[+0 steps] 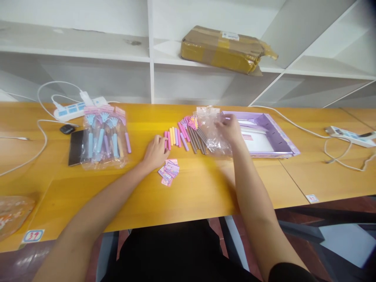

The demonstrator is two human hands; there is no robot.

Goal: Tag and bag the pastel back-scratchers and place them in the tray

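Note:
My left hand (156, 152) is closed at the left end of a row of pink, yellow and purple handles (173, 137), its fingertips against the outermost pink handle (166, 140). My right hand (230, 127) pinches at a pile of clear plastic bags (216, 139), beside the left wall of a purple box (279, 135); its fingertips are partly hidden. Between the hands lie several metal rods with pink and yellow hand-shaped heads (192, 125). Small printed cards (170, 170) are heaped just below the handles.
At left, bagged back scratchers (104, 137) partly cover a dark phone (75, 147), near a power strip (79, 109) and cables. A second power strip (349, 136) lies at right. A taped carton (223, 49) rests on the shelf behind the table.

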